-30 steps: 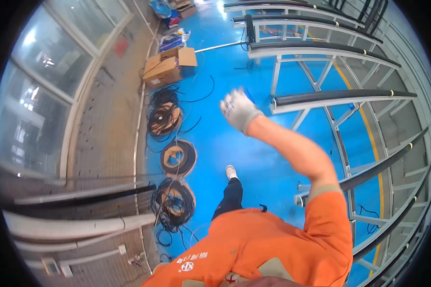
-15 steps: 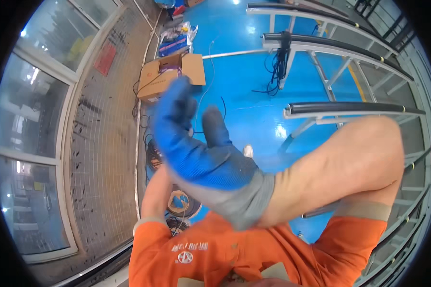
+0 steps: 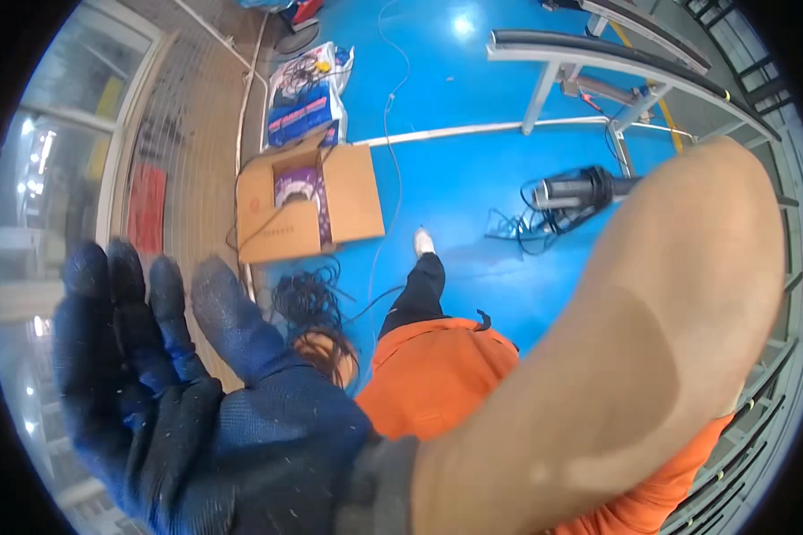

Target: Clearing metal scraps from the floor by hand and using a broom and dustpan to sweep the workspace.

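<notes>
My right hand, in a blue work glove with dark grey fingers and palm, is raised close to the camera across the lower left. Its fingers and thumb are stretched and apart, with nothing in them. The bare right forearm reaches across from the right, out of an orange sleeve. My left hand does not show. Beyond the right thumb lies a tangle of black cables on the floor, partly covered by the hand.
An open cardboard box with purple contents stands by the wall. Behind it is a white and blue bag with wires on top. Metal racks with black-padded bars line the right, one with a cable bundle. A thin cable crosses the floor.
My right hand has moved left and closer to the camera, its fingers spreading. The left forearm has gone out of view. The view has shifted, bringing the box nearer.
</notes>
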The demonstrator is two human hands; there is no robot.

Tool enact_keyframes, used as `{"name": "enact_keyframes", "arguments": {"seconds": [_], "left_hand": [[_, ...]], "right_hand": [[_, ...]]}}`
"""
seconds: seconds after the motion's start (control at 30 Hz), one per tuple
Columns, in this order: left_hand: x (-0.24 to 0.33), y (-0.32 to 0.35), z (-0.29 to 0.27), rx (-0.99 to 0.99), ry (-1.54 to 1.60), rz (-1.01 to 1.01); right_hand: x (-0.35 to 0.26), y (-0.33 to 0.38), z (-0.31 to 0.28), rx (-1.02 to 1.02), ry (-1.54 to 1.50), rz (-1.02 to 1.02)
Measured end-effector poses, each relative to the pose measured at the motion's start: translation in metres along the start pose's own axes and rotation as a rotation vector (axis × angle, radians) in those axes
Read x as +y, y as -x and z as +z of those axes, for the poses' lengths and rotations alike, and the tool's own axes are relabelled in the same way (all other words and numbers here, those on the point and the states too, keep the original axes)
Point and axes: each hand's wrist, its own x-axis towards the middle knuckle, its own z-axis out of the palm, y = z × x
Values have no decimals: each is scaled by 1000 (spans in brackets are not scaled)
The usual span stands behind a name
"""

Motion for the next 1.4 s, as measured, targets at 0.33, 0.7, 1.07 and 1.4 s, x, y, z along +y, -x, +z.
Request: {"name": "enact_keyframes", "arguments": {"seconds": [0.33, 0.7, 1.07, 1.4], "left_hand": [[-506, -84, 434, -1129, 273, -854], [-409, -231, 707, -1367, -239, -985], [-507, -302, 901, -1177, -59, -761], [-460, -564, 1436, -979, 136, -451]], "right_hand": [[143, -396, 123, 57, -259, -515], [160, -720, 541, -267, -968, -25], [228, -1039, 697, -306, -1419, 67], [295, -1194, 909, -920, -1692, 384]]}}
